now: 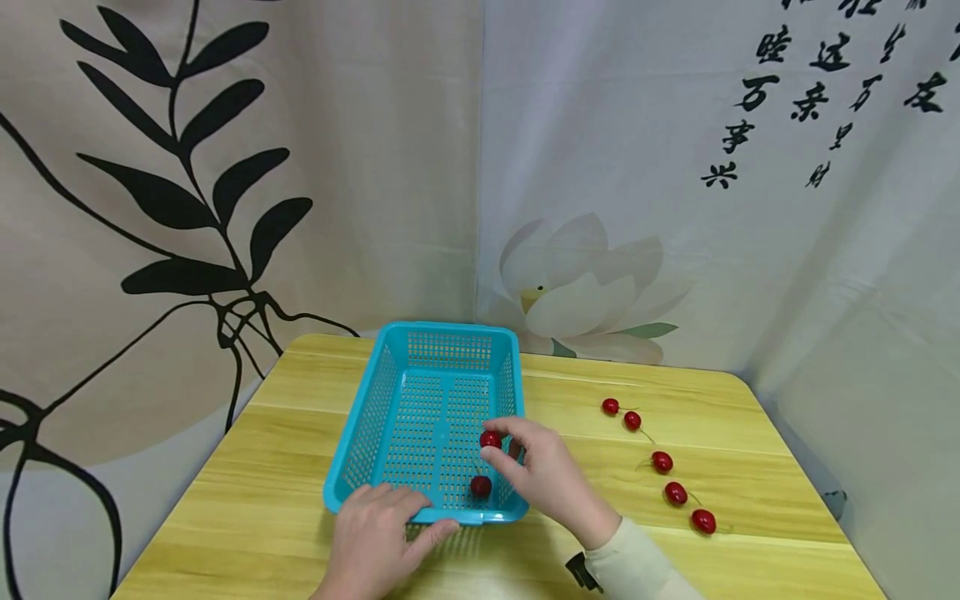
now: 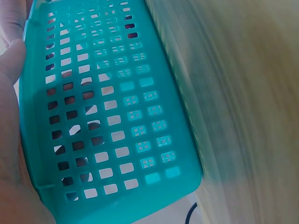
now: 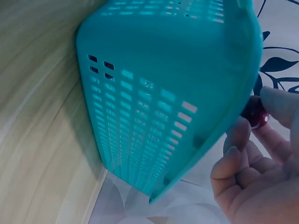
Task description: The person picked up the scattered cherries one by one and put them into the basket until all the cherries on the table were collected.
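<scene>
A blue plastic basket (image 1: 442,514) with perforated walls stands on the wooden table. My left hand (image 1: 378,533) grips its near rim, fingers over the edge and thumb along the front; the left wrist view shows that hand (image 2: 11,126) beside the basket wall (image 2: 117,205). Above the basket's right side, my right hand (image 1: 551,475) pinches a dark red cherry (image 1: 491,439) between thumb and fingers. The right wrist view shows this cherry (image 3: 255,112) at the fingertips, just past the rim. Another cherry (image 1: 481,487) lies on the basket floor near its front right corner.
To the right of the basket, several cherries with stems lie in a slanting row, from a far one (image 1: 611,407) to a near one (image 1: 703,522). The table (image 1: 262,475) ends at a printed curtain (image 1: 390,208) behind.
</scene>
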The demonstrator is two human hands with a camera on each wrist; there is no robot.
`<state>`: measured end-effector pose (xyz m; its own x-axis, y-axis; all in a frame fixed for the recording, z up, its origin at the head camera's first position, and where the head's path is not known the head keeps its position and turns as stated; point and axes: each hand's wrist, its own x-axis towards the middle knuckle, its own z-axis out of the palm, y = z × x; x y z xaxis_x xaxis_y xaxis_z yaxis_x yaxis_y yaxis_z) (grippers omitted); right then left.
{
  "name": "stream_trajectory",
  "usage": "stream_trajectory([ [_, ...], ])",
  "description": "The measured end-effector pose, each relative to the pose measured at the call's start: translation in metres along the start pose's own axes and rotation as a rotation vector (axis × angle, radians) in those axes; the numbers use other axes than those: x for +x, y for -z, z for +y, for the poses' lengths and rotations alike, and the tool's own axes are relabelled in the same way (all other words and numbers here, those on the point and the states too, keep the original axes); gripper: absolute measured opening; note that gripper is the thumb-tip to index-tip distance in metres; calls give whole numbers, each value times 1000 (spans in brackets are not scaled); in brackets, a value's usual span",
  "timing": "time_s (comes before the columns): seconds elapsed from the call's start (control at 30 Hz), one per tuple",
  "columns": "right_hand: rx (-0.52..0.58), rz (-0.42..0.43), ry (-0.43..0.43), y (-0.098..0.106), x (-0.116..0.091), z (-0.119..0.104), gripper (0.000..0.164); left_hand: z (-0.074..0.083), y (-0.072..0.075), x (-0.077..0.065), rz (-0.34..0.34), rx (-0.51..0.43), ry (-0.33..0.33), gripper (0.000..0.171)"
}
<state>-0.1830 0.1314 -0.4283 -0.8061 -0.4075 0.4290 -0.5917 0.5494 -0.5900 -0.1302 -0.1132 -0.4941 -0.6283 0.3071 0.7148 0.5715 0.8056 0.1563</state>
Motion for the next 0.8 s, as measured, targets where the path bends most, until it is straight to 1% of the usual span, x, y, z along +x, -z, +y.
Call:
stream_trajectory([
  [0.23, -6, -52, 9, -7, 0, 1, 30, 0, 1, 0, -8, 5, -1, 45],
  [0.47, -20, -92, 8, -8, -1, -3, 31, 1, 2, 1, -11, 5, -3, 45],
  [0.63, -30, -117, 2, -11, -1, -3, 31, 1, 2, 1, -17, 8, 1, 45],
  [0.8, -32, -134, 17, -14, -2, -2, 30, 1, 2, 1, -15, 5, 4, 45],
])
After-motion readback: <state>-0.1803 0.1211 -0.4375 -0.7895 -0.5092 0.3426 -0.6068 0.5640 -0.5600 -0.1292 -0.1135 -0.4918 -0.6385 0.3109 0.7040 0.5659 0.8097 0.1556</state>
